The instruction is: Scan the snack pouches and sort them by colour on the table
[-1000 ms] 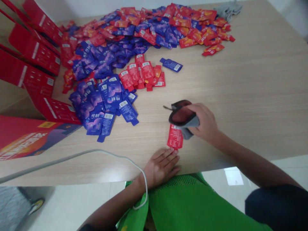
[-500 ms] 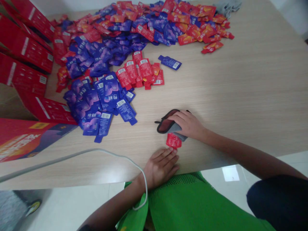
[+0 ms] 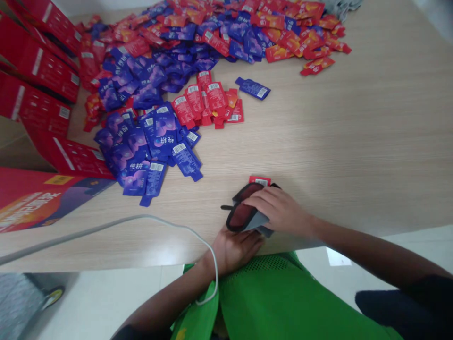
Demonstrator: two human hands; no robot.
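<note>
My right hand is closed round a folded grey cloth pad with black edging and dark red faces. The pad lies over the middle of a red pouch, whose barcoded end sticks out on the far side. My left hand rests flat near the table's front edge, fingers stretched toward the pouch. Its fingertips are under the pad, so their contact with the pouch is hidden.
Red pouches and blue pouches lie in groups left of centre, with one blue pouch apart. A mixed heap covers the back. Red boxes stand at left. A grey cable crosses the front.
My right hand has drawn the pad toward me along the red pouch. The pouch's far end now shows, while its near end and my left fingertips have become covered.
</note>
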